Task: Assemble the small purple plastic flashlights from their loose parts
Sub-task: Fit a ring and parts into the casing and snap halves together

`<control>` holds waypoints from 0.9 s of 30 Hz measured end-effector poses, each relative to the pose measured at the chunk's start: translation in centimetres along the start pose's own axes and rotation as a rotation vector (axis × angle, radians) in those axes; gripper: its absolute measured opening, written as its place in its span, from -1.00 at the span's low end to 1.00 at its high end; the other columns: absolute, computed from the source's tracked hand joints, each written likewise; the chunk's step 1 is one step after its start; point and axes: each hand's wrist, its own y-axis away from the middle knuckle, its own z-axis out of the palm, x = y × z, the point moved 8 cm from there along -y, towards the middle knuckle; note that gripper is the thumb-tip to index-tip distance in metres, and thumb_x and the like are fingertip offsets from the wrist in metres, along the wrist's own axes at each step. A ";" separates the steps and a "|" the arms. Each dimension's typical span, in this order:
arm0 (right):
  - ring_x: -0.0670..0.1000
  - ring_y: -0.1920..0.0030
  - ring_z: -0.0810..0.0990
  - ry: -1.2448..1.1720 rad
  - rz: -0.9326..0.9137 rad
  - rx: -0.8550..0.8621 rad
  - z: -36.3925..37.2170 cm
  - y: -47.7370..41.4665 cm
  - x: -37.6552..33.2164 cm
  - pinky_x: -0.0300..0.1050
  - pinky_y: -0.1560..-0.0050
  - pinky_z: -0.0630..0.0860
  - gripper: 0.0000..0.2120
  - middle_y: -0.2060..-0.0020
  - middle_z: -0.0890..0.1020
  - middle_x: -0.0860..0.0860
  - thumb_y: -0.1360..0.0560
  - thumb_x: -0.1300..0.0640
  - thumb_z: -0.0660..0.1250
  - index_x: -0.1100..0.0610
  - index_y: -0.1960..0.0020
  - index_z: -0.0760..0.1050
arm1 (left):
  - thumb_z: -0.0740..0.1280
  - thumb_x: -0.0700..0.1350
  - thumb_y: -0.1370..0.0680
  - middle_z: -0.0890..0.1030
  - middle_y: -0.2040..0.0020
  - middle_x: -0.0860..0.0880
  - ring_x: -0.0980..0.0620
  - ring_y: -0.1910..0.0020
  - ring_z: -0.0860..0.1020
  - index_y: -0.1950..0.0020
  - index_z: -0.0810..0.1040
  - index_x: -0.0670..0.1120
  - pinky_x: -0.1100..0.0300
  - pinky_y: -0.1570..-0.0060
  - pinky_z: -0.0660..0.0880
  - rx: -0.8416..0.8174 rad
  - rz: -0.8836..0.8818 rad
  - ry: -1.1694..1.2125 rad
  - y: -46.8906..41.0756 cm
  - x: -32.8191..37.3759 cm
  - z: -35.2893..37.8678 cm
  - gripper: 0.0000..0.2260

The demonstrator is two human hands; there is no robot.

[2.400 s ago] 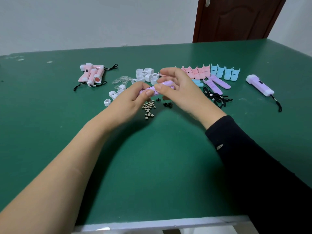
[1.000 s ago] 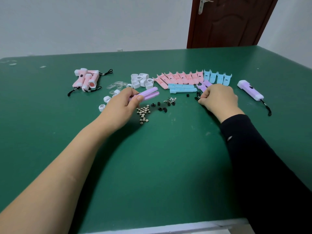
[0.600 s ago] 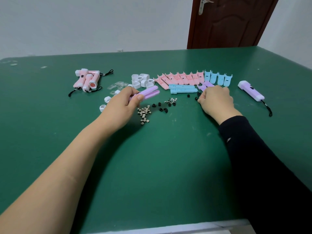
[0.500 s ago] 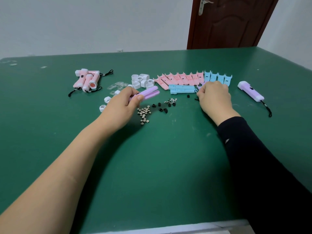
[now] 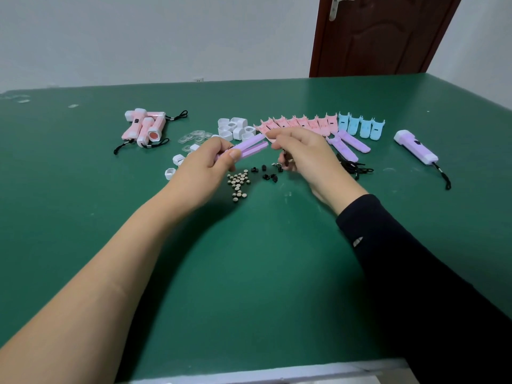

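Observation:
My left hand (image 5: 205, 164) grips two purple shell halves (image 5: 250, 146) held together, their free ends pointing right. My right hand (image 5: 303, 153) hovers just right of those ends, fingers curled, with a thin black lanyard (image 5: 284, 161) showing under the palm. Two more purple shell halves (image 5: 347, 145) lie on the green table (image 5: 249, 273) beside a pile of black lanyards (image 5: 356, 169). A finished purple flashlight (image 5: 415, 146) lies at the far right.
Behind the hands are a row of pink shells (image 5: 300, 122), blue shells (image 5: 361, 126), white caps (image 5: 235, 128) and clear lenses (image 5: 195, 137). Button cells (image 5: 238, 184) and small black switches (image 5: 266, 174) lie below the hands. Finished pink flashlights (image 5: 145, 127) are at the back left.
My right hand left the lanyard pile and came back left to the purple shell halves, lifted off the table. My left hand has kept its hold and raised the halves slightly.

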 end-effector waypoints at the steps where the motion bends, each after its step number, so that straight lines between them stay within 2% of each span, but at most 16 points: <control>1: -0.15 0.28 0.52 -0.038 0.001 -0.032 0.4 0.2 -0.1 -0.28 0.25 0.47 -0.82 0.19 0.61 -0.15 -0.55 0.13 0.28 -0.09 0.11 0.61 | 0.18 0.04 -0.65 0.53 0.29 0.24 0.17 0.29 0.40 0.14 0.42 0.10 0.20 0.23 0.32 -0.003 0.001 0.000 0.0 0.0 0.0 -0.83; 3: -0.14 0.26 0.57 -0.104 -0.023 -0.072 0.9 0.5 -0.3 -0.28 0.21 0.50 -0.91 0.18 0.64 -0.18 -0.53 0.05 0.36 -0.07 0.10 0.64 | 0.19 0.04 -0.65 0.52 0.31 0.26 0.21 0.30 0.40 0.14 0.42 0.11 0.23 0.24 0.31 -0.012 0.010 0.004 0.0 0.2 0.1 -0.83; 6: -0.11 0.29 0.58 -0.208 -0.044 -0.081 1.3 0.7 -0.5 -0.18 0.12 0.51 -0.94 0.17 0.65 -0.04 -0.51 0.14 0.39 0.06 0.07 0.65 | 0.20 0.02 -0.65 0.51 0.37 0.28 0.30 0.38 0.39 0.11 0.43 0.08 0.39 0.35 0.27 -0.023 0.048 0.006 0.1 0.7 0.3 -0.85; 8: -0.09 0.29 0.57 -0.249 -0.022 -0.076 1.3 0.7 -0.4 -0.05 0.02 0.47 -0.94 0.21 0.64 0.03 -0.51 0.20 0.39 0.11 0.06 0.64 | 0.20 0.02 -0.65 0.51 0.36 0.25 0.32 0.39 0.39 0.05 0.45 0.02 0.41 0.37 0.27 -0.028 0.066 -0.007 0.2 1.0 0.4 -0.86; 10: -0.09 0.28 0.58 -0.261 0.003 -0.071 1.3 0.7 -0.2 0.00 -0.05 0.48 -0.94 0.24 0.65 0.04 -0.51 0.20 0.39 0.12 0.05 0.65 | 0.21 0.02 -0.65 0.52 0.34 0.23 0.31 0.38 0.40 0.02 0.46 0.01 0.42 0.36 0.28 -0.033 0.076 -0.036 0.2 1.1 0.3 -0.87; 12: -0.09 0.28 0.59 -0.256 0.006 -0.064 1.3 0.8 -0.1 0.04 -0.12 0.51 -0.94 0.24 0.66 0.03 -0.50 0.21 0.40 0.11 0.06 0.65 | 0.21 0.03 -0.64 0.54 0.29 0.19 0.26 0.33 0.42 0.01 0.46 0.01 0.40 0.32 0.32 -0.046 0.089 -0.071 0.2 1.2 0.2 -0.88; 14: -0.09 0.28 0.59 -0.240 -0.011 -0.052 1.4 0.9 -0.3 0.11 -0.16 0.51 -0.94 0.21 0.66 0.03 -0.50 0.23 0.40 0.11 0.07 0.65 | 0.22 0.03 -0.64 0.56 0.21 0.06 0.11 0.27 0.46 0.00 0.46 0.01 0.24 0.19 0.41 -0.063 0.106 -0.103 0.2 1.3 0.3 -0.88; 16: -0.09 0.27 0.59 -0.234 -0.024 -0.042 1.4 0.9 -0.5 0.13 -0.17 0.51 -0.93 0.19 0.67 0.05 -0.50 0.23 0.40 0.11 0.07 0.64 | 0.21 0.04 -0.64 0.55 0.21 -0.02 0.06 0.27 0.45 -0.02 0.47 -0.02 0.12 0.16 0.44 -0.065 0.102 -0.078 0.4 1.4 0.4 -0.85; 19: -0.11 0.26 0.59 -0.239 -0.030 -0.031 1.4 0.9 -0.7 0.10 -0.16 0.53 -0.92 0.19 0.67 0.04 -0.50 0.22 0.40 0.08 0.06 0.64 | 0.21 0.05 -0.64 0.49 0.23 0.10 0.22 0.34 0.39 -0.05 0.46 -0.03 0.30 0.27 0.34 -0.015 0.087 0.012 0.5 1.7 0.4 -0.84; 21: -0.12 0.27 0.58 -0.249 -0.025 -0.029 1.5 0.9 -0.8 0.08 -0.15 0.54 -0.93 0.19 0.66 0.05 -0.51 0.22 0.39 0.11 0.03 0.63 | 0.22 0.03 -0.64 0.49 0.23 0.16 0.27 0.35 0.39 -0.04 0.46 0.00 0.36 0.29 0.30 0.026 0.080 0.042 0.5 1.8 0.2 -0.88; 27: -0.09 0.30 0.55 -0.299 -0.021 -0.028 1.6 1.2 -1.2 -0.03 0.00 0.46 -0.88 0.14 0.63 0.13 -0.51 0.26 0.38 0.19 -0.04 0.60 | 0.21 0.01 -0.65 0.45 0.27 0.16 0.16 0.29 0.38 0.06 0.45 0.01 0.25 0.24 0.31 0.055 0.058 0.096 0.7 2.0 0.0 -0.86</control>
